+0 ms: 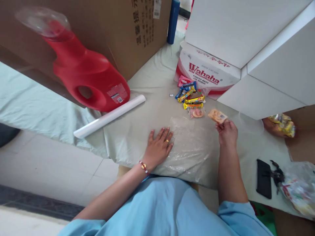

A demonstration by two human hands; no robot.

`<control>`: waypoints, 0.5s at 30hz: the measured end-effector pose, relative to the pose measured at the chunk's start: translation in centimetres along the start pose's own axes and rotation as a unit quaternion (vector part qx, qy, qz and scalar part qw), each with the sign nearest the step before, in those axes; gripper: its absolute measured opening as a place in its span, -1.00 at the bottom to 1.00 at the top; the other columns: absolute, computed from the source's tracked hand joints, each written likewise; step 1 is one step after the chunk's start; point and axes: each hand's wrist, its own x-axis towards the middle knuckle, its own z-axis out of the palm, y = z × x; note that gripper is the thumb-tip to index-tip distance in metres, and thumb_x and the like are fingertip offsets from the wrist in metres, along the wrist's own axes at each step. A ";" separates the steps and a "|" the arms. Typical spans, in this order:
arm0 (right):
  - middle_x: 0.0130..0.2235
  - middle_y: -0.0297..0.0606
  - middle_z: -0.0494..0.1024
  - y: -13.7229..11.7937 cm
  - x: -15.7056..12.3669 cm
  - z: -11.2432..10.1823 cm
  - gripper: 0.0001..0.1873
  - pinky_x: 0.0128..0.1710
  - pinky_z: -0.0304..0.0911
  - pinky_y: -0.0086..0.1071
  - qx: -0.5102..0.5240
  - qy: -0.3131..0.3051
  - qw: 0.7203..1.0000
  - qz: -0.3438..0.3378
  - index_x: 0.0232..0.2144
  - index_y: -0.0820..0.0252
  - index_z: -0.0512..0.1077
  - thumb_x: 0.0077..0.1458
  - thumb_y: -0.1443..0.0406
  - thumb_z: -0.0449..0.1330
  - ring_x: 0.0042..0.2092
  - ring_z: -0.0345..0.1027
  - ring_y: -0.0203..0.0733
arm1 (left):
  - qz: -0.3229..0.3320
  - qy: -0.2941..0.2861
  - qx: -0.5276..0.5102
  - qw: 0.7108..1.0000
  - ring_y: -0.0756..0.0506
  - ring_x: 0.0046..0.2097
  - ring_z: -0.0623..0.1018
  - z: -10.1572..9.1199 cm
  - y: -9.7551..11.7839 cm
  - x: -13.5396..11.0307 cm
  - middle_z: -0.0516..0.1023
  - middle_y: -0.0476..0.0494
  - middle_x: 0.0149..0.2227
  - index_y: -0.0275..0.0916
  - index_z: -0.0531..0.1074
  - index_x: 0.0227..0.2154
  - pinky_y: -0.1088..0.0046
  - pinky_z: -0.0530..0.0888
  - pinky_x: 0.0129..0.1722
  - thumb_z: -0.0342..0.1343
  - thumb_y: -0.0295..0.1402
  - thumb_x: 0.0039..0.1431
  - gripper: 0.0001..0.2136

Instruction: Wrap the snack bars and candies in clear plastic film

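My left hand [159, 148] lies flat with its fingers apart, on the left edge of a clear plastic bag [192, 147] spread over the cloth-covered table [133, 131]. Between the fingers of my right hand [227, 131] is a small packaged snack [217, 116] in an orange-tan wrapper with a barcode label, raised a little over the table. Left of it lies a clear packet with a pinkish ring-shaped snack [197, 112]. Just beyond, yellow snack bars [194, 100], blue wrapped snacks [189, 86] and a pink-red packet [184, 80] make a loose pile.
A Wahaha carton [208, 70] stands behind the pile, against white cabinets [270, 82]. At left are a red detergent jug [93, 78], a white roll [110, 116] and a large cardboard box [118, 32]. A black phone [263, 178], keys and a filled plastic bag [300, 186] lie at right.
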 end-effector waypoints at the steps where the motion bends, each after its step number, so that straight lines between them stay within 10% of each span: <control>1: -0.38 -0.35 0.52 -0.5 -1.5 -0.6 -0.44 -0.40 0.41 -0.37 0.018 -0.026 0.999 0.022 -0.26 0.10 0.39 -0.01 -0.20 0.35 -0.43 0.41 -0.28 | -0.001 -0.002 -0.001 1.000 -0.35 0.49 0.26 0.0 0.0 0.0 0.23 -0.26 0.49 -0.10 0.30 0.41 -0.34 0.01 0.45 -0.05 -0.21 0.51 -0.52; 7: -0.39 -0.26 0.55 -1.2 -11.8 0.1 -0.46 -0.44 0.46 -0.26 -0.057 -0.275 0.947 0.156 -0.22 0.11 0.50 0.14 -0.22 0.25 -0.39 0.48 -0.12 | -0.001 -0.014 0.002 1.000 -0.35 0.51 0.22 0.2 0.0 0.0 0.19 -0.29 0.50 -0.14 0.23 0.45 -0.35 -0.04 0.46 -0.10 -0.20 0.52 -0.48; 15: -0.03 -0.06 0.58 -1.0 -12.6 -0.9 -0.59 -0.23 0.46 -0.25 -0.378 -0.235 0.882 -0.159 0.01 0.17 0.56 0.37 0.03 0.12 -0.33 0.45 -0.20 | -0.010 -0.030 0.027 0.999 -0.32 0.52 0.18 0.1 0.1 0.2 0.12 -0.29 0.52 -0.15 0.22 0.46 -0.29 -0.10 0.49 -0.14 -0.19 0.51 -0.47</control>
